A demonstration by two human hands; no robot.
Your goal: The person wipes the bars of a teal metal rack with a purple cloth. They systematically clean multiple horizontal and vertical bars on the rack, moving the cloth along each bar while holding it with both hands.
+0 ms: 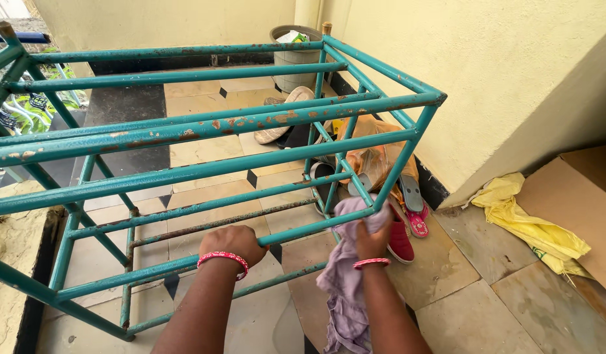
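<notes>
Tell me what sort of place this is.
Probably a home's balcony or entrance landing. A rusty teal metal rack stands on stone floor tiles by a yellow wall, shoes lie piled in the corner, and railings with greenery show beyond.

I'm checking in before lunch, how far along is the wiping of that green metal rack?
Done: can't tell which bars are already wiped. In hand: the right hand presses a lilac cloth on the rack at its lower corner bar, while the left hand steadies that bar. Left: the upper bars show rust patches.
</notes>
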